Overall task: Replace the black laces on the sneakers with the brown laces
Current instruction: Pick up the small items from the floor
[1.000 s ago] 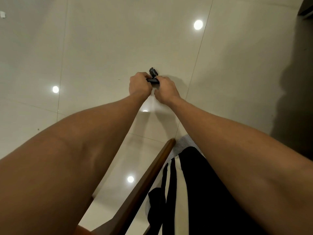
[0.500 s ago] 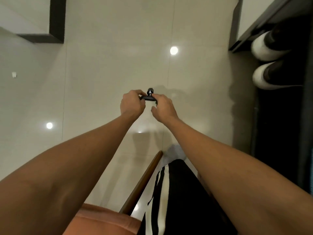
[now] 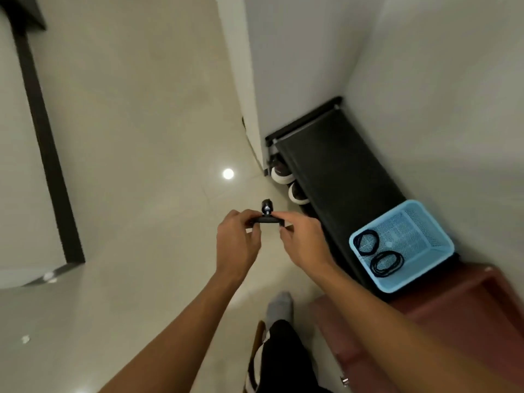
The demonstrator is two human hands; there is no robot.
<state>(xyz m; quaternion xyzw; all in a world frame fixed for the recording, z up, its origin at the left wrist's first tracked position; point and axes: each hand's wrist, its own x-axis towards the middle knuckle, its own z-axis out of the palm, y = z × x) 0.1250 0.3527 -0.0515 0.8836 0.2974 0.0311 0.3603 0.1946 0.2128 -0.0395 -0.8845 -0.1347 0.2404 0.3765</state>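
Note:
My left hand (image 3: 236,239) and my right hand (image 3: 302,236) pinch the two ends of a small black mount with a ball joint (image 3: 265,217), held out in front of me above the floor. Two sneakers with white soles (image 3: 286,180) stick out from under a black shoe rack (image 3: 334,171) just beyond my right hand. On the rack's near end stands a light blue mesh basket (image 3: 425,222) holding two dark coiled laces (image 3: 387,262); their colour is hard to tell.
A white wall corner (image 3: 241,80) rises behind the rack. A reddish-brown seat (image 3: 453,321) lies at lower right. My grey sock (image 3: 280,304) and black striped clothing are below. A dark door frame (image 3: 48,137) runs along the left of the pale tiled floor.
The view has swung right and up: the shoe rack, basket and wall corner have come fully into view. Both hands still hold the black mount.

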